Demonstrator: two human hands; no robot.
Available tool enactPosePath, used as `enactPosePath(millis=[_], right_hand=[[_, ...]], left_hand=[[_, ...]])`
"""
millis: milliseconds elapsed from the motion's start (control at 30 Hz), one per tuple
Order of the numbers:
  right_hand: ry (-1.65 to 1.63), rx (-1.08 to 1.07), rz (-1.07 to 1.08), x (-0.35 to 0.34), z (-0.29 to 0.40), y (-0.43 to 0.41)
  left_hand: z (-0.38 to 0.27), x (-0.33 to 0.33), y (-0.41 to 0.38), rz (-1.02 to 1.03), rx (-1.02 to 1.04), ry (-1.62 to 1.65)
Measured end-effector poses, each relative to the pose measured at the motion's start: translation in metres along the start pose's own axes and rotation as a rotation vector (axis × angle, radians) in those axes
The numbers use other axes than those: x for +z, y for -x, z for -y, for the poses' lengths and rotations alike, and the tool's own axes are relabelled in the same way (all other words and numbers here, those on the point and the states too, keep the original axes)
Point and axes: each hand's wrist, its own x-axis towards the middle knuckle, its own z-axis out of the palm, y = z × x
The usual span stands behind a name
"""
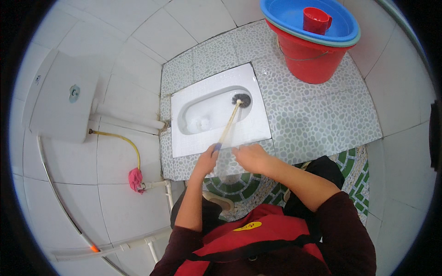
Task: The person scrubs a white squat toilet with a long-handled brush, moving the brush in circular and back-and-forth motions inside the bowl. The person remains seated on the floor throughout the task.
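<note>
My left hand (206,161) grips the handle of a toilet brush (229,126) close to its purple end. The dark, round bristle head (241,100) rests in the right end of a white squat toilet pan (221,144) set into the raised floor. A little water shows in the bowl's left end. Beside the handle, apart from it, my right hand (253,158) is curled into a loose fist over the front edge of the pan. Nothing shows in it, though its palm side is hidden.
At the back right stands a red bucket (312,67) topped by stacked basins (283,15) with a red mug (316,21). On the left wall hang a white cistern (64,103) and a yellow hose (121,136), a pink cloth (135,179) around its lower end. A step edge (300,162) runs before me.
</note>
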Motion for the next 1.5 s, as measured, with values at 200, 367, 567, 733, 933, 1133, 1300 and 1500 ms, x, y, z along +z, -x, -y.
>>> enactPosePath(millis=[200,367,567,733,933,1133,1300,1500], right_hand=[[0.061,0.026,0.0,-0.009,-0.013,-0.011],[0.049,0.014,0.046,-0.008,-0.022,-0.015],[0.033,-0.047,0.029,-0.005,-0.026,-0.021],[0.052,-0.065,0.233,0.0,-0.026,-0.036],[0.125,-0.095,0.305,0.005,-0.022,-0.028],[0.15,0.024,0.341,-0.014,-0.036,-0.011],[0.147,0.065,0.375,-0.025,-0.044,-0.008],[0.128,0.067,0.394,-0.025,-0.044,-0.016]], left_hand=[[0.024,0.036,-0.012,-0.086,-0.027,0.056],[0.01,0.011,0.054,0.06,-0.115,0.08],[0.031,0.01,0.079,-0.116,-0.024,0.212],[0.01,0.041,0.064,-0.165,0.063,0.124],[-0.019,0.045,-0.033,-0.326,0.196,-0.202],[-0.048,0.027,-0.019,-0.232,0.238,-0.327],[-0.054,0.034,0.005,-0.233,0.229,-0.421],[-0.088,0.023,-0.08,-0.292,0.198,-0.39]])
